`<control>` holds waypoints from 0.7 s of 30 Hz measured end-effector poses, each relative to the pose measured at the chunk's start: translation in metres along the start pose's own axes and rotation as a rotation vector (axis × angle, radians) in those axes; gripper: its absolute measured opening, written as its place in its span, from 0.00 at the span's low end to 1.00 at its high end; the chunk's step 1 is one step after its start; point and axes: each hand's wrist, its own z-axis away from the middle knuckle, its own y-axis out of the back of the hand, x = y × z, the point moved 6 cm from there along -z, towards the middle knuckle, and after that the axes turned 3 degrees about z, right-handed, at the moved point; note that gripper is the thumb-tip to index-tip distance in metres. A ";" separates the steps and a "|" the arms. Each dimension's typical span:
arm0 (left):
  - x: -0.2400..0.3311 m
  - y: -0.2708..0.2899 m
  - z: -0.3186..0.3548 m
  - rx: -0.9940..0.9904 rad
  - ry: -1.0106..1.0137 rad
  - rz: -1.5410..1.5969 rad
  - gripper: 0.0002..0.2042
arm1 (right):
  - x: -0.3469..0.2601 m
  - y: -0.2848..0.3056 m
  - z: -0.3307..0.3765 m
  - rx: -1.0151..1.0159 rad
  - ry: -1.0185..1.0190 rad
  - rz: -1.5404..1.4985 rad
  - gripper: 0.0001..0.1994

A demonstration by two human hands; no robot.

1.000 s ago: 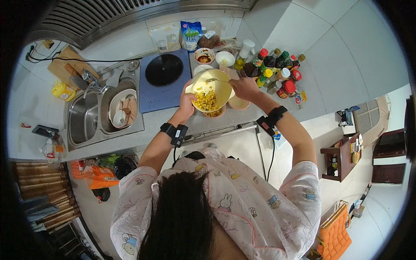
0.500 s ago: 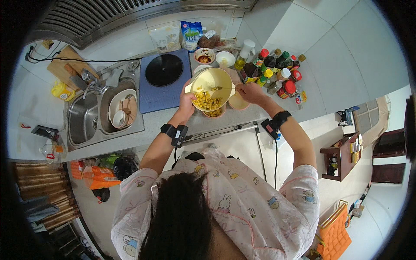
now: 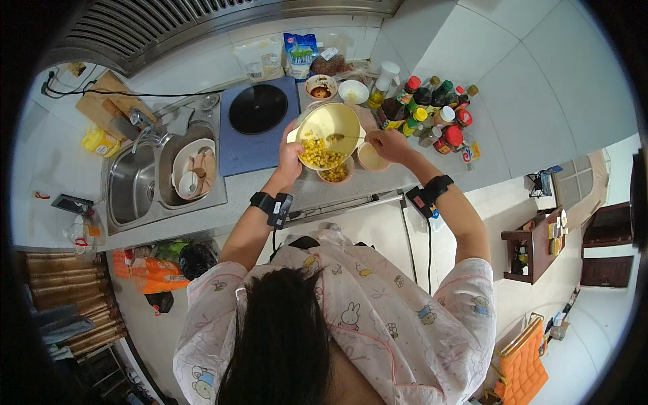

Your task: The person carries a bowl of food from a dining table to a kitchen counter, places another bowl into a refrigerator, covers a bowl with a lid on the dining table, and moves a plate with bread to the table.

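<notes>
My left hand (image 3: pixel 289 152) is closed on the left side of a pale yellow pot (image 3: pixel 335 117), which tilts over the counter. Yellow corn kernels (image 3: pixel 320 155) with darker bits lie along its near side. Closed around a spoon's handle, my right hand (image 3: pixel 390 146) reaches in from the right. The spoon (image 3: pixel 349 138) has its bowl inside the pot, among a few bits of food. Partly hidden beneath the pot's near edge is a small bowl (image 3: pixel 348 177) with corn in it. Just right of that, below my right hand, stands another small bowl (image 3: pixel 372 159).
Left of the pot is a blue induction cooktop (image 3: pixel 236 150), then a double sink (image 3: pixel 132 196) holding a large bowl. Several sauce bottles (image 3: pixel 439 98) crowd the right. Behind the pot stand a sauce-stained bowl (image 3: pixel 320 88) and a white bowl (image 3: pixel 354 91).
The pot has shifted slightly away from me, so more of the corn-filled bowl below shows. Both hands keep their hold, and the spoon stays inside the pot.
</notes>
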 end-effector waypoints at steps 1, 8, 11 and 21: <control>0.000 -0.002 0.000 -0.028 -0.007 -0.023 0.36 | 0.000 -0.001 0.000 0.001 -0.001 0.000 0.09; -0.003 -0.005 0.001 0.043 0.012 -0.076 0.37 | -0.006 -0.020 0.006 0.002 -0.034 0.215 0.07; 0.002 -0.011 -0.003 -0.021 -0.034 -0.088 0.37 | -0.018 -0.021 0.019 0.081 0.063 0.214 0.06; 0.002 -0.013 -0.011 -0.080 -0.031 -0.302 0.37 | 0.000 -0.034 0.047 0.024 0.048 0.171 0.09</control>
